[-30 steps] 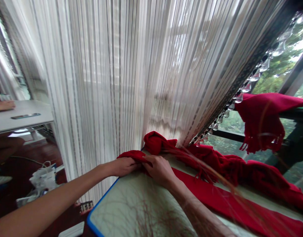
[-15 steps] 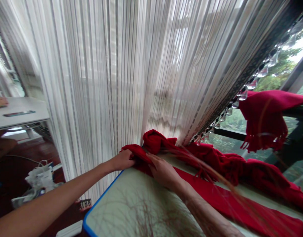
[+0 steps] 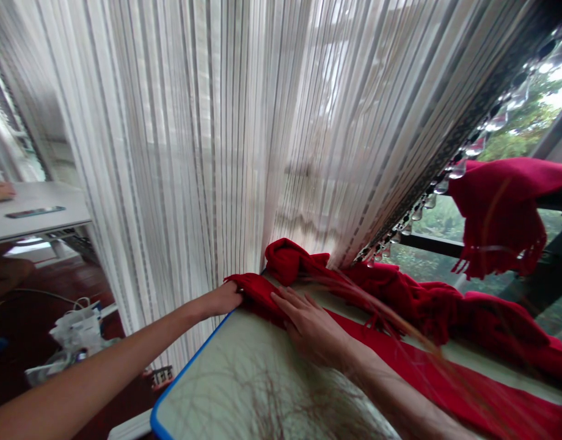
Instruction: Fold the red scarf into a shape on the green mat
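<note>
A long red scarf [image 3: 427,305] lies bunched along the far side of a pale table with a blue edge [image 3: 189,360]. My left hand [image 3: 222,299] grips the scarf's folded end at the table's far left corner, fingers closed on the cloth. My right hand [image 3: 308,324] lies flat on the scarf just to the right of it, fingers stretched out and pressing the fabric down. A flat strip of the scarf [image 3: 446,373] runs along the table toward the right.
A white striped sheer curtain [image 3: 208,140] with a beaded dark trim [image 3: 450,153] hangs right behind the table. Another red fringed cloth [image 3: 501,214] hangs over a window rail at right. At left stand a white table with a phone [image 3: 33,212], another person's hand, and bags on the floor [image 3: 74,336].
My right hand has opened from a grip and now lies flat on the scarf. My left hand has drawn the scarf's end slightly toward the corner. The view shifted a little.
</note>
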A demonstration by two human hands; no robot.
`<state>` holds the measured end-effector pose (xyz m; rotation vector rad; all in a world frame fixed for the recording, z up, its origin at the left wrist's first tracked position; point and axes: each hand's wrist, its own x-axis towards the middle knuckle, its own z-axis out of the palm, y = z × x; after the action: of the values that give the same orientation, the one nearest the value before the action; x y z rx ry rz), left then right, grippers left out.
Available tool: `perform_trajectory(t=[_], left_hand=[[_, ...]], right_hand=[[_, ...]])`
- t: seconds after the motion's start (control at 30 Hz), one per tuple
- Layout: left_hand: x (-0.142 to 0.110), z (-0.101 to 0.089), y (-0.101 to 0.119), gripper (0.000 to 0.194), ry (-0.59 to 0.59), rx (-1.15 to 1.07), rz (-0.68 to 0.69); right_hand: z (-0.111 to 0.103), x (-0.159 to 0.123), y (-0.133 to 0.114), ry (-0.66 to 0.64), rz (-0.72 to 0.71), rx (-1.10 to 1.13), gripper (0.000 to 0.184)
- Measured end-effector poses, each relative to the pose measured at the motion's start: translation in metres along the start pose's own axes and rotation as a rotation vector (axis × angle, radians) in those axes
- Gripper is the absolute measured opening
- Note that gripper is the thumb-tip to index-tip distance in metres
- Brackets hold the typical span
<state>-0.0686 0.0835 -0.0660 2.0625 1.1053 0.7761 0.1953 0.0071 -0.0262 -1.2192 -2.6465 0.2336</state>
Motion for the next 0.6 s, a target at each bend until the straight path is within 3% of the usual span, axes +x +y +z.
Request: perform_trajectory(t=[0.23,0.6], left_hand=[[-0.006,0.017,0.008,0.047,0.039,-0.073,-0.072],[-0.011,-0.002,0.030,0.043,-0.165,-0.299,-0.239]], right_hand=[[0.002,-0.034,0.006,0.039,0.138,-0.163,0.070],[-0.005,-0.062,0.026,-0.020,0.147,-0.114,0.075]])
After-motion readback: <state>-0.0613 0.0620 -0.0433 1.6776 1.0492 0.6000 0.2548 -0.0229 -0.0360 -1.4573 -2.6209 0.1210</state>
